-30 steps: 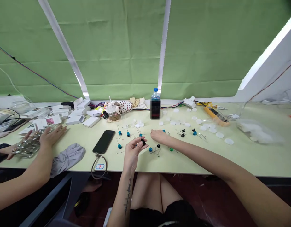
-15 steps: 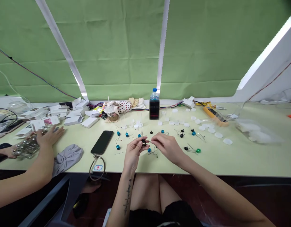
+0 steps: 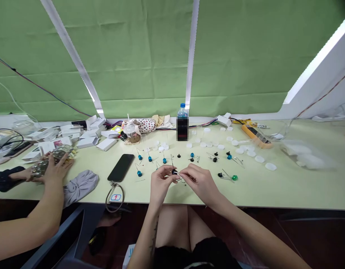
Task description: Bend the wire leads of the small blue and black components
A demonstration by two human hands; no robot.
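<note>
Hands (image 3: pixel 200 182) have drawn closer together at the small black piece (image 3: pixel 174 172).

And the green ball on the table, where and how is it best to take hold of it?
Probably pinch the round green ball by its sides, the right hand coming from the right: thin metal rods lie on its left.
</note>
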